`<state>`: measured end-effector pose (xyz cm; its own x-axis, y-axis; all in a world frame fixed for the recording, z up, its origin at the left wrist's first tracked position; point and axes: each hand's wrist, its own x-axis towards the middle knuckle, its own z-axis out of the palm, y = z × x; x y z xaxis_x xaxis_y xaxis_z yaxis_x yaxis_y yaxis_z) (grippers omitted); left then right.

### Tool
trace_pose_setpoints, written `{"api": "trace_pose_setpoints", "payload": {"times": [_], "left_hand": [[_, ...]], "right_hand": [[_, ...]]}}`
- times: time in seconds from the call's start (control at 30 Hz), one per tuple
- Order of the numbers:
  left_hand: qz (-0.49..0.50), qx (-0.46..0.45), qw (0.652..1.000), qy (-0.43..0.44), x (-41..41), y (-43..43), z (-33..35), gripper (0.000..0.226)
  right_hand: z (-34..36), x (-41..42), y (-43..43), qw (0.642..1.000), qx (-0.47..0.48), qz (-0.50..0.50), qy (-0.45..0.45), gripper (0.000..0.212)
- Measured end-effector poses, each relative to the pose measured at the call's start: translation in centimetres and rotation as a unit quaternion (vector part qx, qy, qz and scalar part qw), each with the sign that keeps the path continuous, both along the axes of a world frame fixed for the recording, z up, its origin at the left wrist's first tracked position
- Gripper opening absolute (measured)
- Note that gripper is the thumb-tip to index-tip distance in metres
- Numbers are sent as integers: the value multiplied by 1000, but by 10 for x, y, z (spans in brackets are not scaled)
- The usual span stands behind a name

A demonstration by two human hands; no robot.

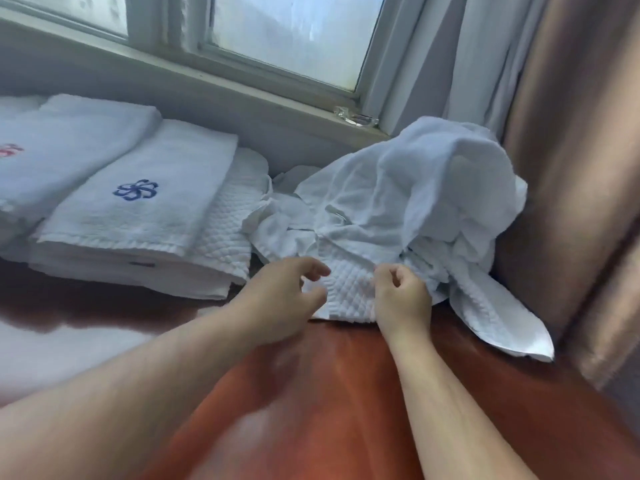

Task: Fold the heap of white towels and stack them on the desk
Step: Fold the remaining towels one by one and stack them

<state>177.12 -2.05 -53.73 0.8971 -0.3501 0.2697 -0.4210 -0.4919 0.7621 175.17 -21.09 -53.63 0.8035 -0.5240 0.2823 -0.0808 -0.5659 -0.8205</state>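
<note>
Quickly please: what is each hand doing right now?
Left hand: curled at the quilted towel edge; grip cannot be told.
Right hand: closed, holding the quilted towel.

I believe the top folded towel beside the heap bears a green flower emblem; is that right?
Not quite: the head view shows the flower emblem on the top folded towel beside the heap is blue, not green.

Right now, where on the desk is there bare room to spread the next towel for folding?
Bare desk lies nearest you, across the front, bordered behind by the folded stack on the left and the heap on the right. The back is crowded: stack and heap leave no gap there.
</note>
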Motion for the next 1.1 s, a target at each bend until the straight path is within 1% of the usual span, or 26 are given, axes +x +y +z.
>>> {"api": "trace_pose_setpoints", "payload": {"times": [0.1, 0.13, 0.2, 0.27, 0.33, 0.37, 0.4, 0.43, 0.5, 0.53, 0.6, 0.63, 0.7, 0.8, 0.87, 0.97, 1.03, 1.1], "left_hand": [[13, -41, 999, -28, 22, -28, -13, 30], [19, -41, 998, -36, 27, -31, -20, 30], [35, -33, 998, -41, 41, -34, -34, 36], [46, -39, 998, -35, 51, -34, -42, 45], [39, -39, 998, -38, 52, -34, -43, 55], [29, -39, 998, -41, 50, -34, -42, 59], [20, -46, 998, -41, 48, -33, -41, 62], [12, -59, 998, -37, 47, -32, -40, 62], [-4, -81, 997, -17, 47, -29, -37, 55], [-15, -85, 996, -8, 47, -27, -36, 51], [-34, -95, 995, 5, 46, -25, -34, 47], [-41, -104, 994, 10, 45, -25, -34, 47], [-47, -126, 991, 18, 43, -24, -34, 47], [-61, -169, 983, 27, 41, -22, -30, 48], [-82, -193, 977, 30, 39, -24, -29, 54], [-99, -213, 971, 45, 40, -29, -31, 58], [-106, -216, 969, 63, 40, -30, -34, 64], [-114, -196, 972, 58, 40, -30, -35, 72]], "right_hand": [[-17, 17, -10, 999, -16, -14, -25, 22], [-21, 20, -12, 999, -16, -18, -38, 22], [-27, 25, -19, 997, 23, -30, -72, 21], [-26, 28, -26, 993, 71, -38, -89, 12], [-22, 28, -29, 992, 94, -31, -79, 9], [-21, 28, -30, 992, 96, -34, -72, 10], [-19, 28, -31, 992, 93, -50, -73, 17], [-18, 28, -34, 990, 80, -81, -81, 28], [-15, 27, -43, 984, 51, -147, -90, 50], [-14, 26, -48, 982, 50, -163, -83, 55], [-17, 25, -57, 983, 86, -152, -60, 59], [-19, 24, -62, 983, 101, -142, -55, 58], [-22, 23, -69, 981, 116, -143, -64, 48], [-23, 23, -73, 972, 157, -159, -72, 17], [-25, 24, -72, 975, 160, -138, -64, 22], [-28, 25, -77, 978, 179, -99, -47, 12], [-28, 26, -80, 971, 209, -104, -48, 9], [-28, 27, -80, 970, 201, -124, -54, 7]]}}
